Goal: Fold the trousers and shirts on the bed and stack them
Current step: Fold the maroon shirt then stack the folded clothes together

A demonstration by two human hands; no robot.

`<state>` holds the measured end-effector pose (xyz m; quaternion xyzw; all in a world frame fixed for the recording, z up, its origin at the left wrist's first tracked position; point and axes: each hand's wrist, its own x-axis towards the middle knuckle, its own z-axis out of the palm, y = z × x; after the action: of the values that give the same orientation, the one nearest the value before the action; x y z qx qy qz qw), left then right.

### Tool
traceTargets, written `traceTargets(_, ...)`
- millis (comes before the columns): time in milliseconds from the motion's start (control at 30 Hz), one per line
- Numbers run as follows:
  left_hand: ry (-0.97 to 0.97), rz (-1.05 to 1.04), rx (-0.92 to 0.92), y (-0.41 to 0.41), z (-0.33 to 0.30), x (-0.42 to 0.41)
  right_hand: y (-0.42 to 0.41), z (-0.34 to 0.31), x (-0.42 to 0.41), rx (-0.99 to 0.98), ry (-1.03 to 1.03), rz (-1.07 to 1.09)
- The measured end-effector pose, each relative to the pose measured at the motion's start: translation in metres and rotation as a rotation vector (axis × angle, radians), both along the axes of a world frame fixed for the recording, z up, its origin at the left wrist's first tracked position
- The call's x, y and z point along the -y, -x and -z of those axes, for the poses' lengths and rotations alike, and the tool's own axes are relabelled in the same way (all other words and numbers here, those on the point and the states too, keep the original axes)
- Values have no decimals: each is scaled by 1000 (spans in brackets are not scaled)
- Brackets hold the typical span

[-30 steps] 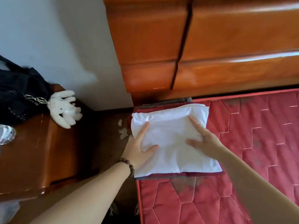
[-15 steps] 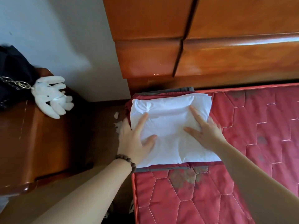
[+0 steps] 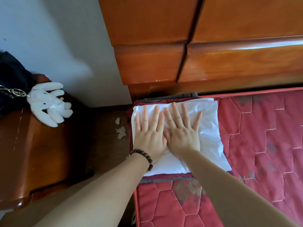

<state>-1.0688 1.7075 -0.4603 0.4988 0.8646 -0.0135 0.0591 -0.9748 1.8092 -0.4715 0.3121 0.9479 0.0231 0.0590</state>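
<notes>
A person is pressing both hands flat on a folded white garment (image 3: 208, 128) that is lying on top of a small stack at the near-left corner of a bed with a red quilted mattress (image 3: 262, 153). The left hand (image 3: 148, 133) and right hand (image 3: 182, 131) are lying side by side, thumbs touching, fingers spread and pointing toward a wooden headboard (image 3: 213, 54) just beyond the fingertips. Neither grip is closing on anything: both palms are open and resting on the cloth, smoothing it down, not grasping it. Under the white piece, edges of a dark red garment (image 3: 164, 175) and a grey garment (image 3: 165, 180) are showing just below the wrists, and grey cloth is also peeking out beyond the fingertips, so at least three pieces appear folded and stacked. Judging from this, the task is looking well advanced, perhaps at its last step; no unfolded clothing is showing on the visible part of the mattress to the right of the hands, though much of the bed is lying outside the view. A beaded bracelet (image 3: 144, 158) is circling the left wrist.
</notes>
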Motion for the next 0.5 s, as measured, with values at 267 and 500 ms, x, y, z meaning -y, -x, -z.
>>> traceTargets(267,-93,-54,102,6,8,2,-20,-4,-29,-106,79,-65)
traceTargets(500,-90,-29,121,9,10,1,-25,-1,-34,-172,169,45)
